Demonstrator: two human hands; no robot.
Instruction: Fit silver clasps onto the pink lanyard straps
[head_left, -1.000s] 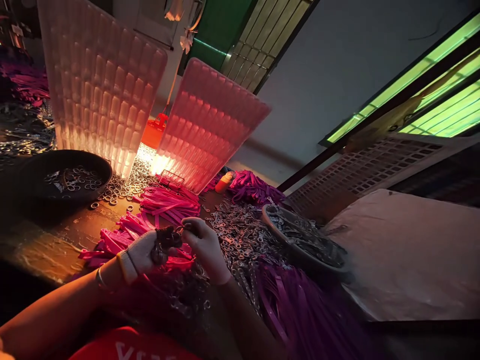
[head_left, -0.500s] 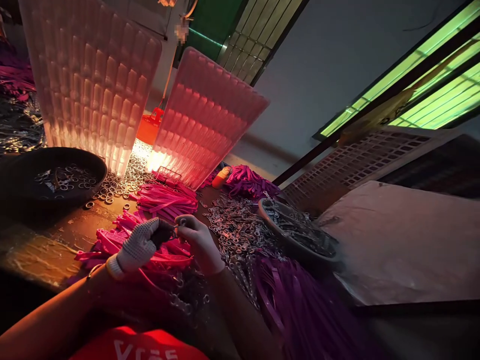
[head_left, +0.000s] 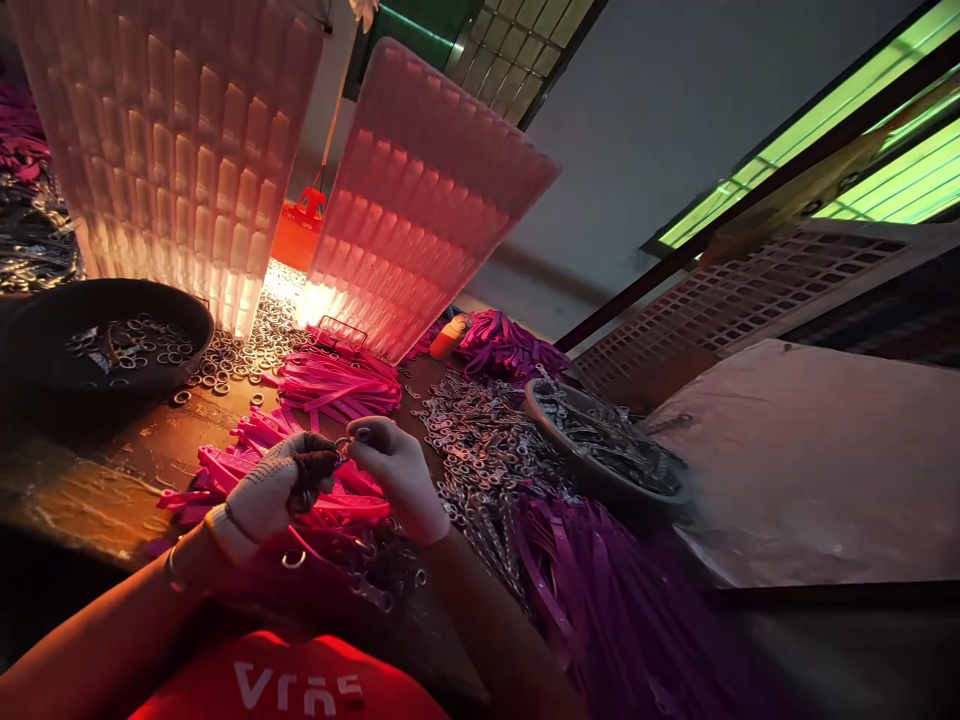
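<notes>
My left hand (head_left: 262,495), in a white dotted glove with dark fingertips, is closed around small metal rings (head_left: 304,495). Its thumb and fingertips meet those of my right hand (head_left: 405,480), also gloved in white and closed in a pinch. Between the fingertips shows a small metal ring (head_left: 342,447); the exact form of the metal at the right fingertips is too small to tell. Beneath the hands spread bright pink straps (head_left: 352,500). A single loose ring (head_left: 293,560) shows just under my left hand.
A black bowl (head_left: 45,310) with rings stands left, near a ring pile (head_left: 270,320). Right are metal clasps (head_left: 480,430), a clasp-filled basin (head_left: 540,410) and purple straps (head_left: 592,580). Two ribbed plastic panels (head_left: 427,190) flank a red lamp (head_left: 296,235). An orange bottle (head_left: 448,338) stands behind.
My left wrist has turned, so the rings in its fingers show more. The pinched metal has shifted slightly left, and a loose ring now appears beneath my left hand. The camera view has shifted a little.
</notes>
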